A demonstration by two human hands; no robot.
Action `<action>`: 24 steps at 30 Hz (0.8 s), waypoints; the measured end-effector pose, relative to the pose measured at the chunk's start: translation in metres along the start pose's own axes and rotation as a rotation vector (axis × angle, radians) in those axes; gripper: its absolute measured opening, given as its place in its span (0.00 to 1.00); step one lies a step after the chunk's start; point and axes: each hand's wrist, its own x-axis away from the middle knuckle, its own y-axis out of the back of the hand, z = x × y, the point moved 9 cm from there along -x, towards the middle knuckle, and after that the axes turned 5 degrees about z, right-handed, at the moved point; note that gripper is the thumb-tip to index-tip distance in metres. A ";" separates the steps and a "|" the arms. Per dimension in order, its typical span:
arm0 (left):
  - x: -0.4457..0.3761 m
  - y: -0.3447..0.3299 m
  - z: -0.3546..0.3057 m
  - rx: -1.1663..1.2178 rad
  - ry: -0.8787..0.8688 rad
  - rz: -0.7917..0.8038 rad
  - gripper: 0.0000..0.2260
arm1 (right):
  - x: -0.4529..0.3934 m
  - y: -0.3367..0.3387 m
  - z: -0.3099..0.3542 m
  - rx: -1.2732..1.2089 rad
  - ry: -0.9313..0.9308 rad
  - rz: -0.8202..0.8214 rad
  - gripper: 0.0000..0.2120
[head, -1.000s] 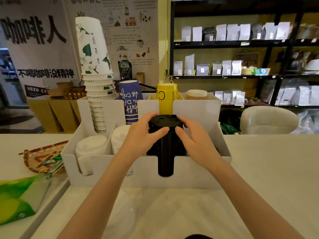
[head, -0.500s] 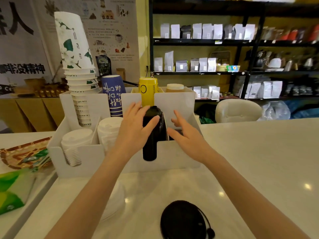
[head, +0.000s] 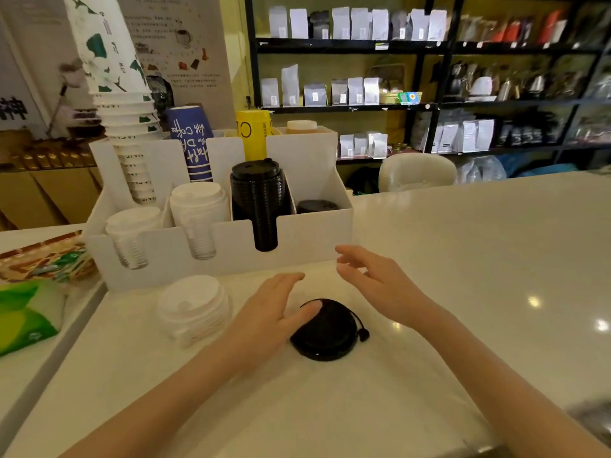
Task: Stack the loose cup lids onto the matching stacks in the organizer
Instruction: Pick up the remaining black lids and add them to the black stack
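Observation:
A loose black lid [head: 327, 332] with a small tethered plug lies on the white counter in front of the white organizer [head: 307, 239]. My left hand [head: 274, 309] hovers over its left edge, fingers spread, thumb touching the lid's top. My right hand [head: 377, 285] is open just above and right of the lid, holding nothing. A short stack of loose white lids [head: 193, 309] sits on the counter to the left. In the organizer stand a tall black lid stack [head: 258, 200], a low black lid stack [head: 315, 206] and two white lid stacks [head: 198, 206] [head: 132, 226].
Paper cup stacks, white-green [head: 115, 94], blue [head: 190, 140] and yellow [head: 253, 133], rise from the organizer's back row. A green packet [head: 23, 315] and a woven tray [head: 43, 256] lie at the left. Black shelves with bags stand behind the counter.
Both hands have left the tall black lid stack in the organizer and come down toward me to the loose black lid on the counter. The view has tilted downward.

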 end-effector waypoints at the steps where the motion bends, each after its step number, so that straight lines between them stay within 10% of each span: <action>1: 0.008 -0.006 0.001 0.009 0.013 0.020 0.28 | 0.006 -0.003 -0.004 0.007 -0.016 0.009 0.19; 24: 0.019 -0.020 -0.001 0.021 -0.030 0.011 0.30 | 0.037 -0.023 -0.026 0.003 -0.074 -0.013 0.14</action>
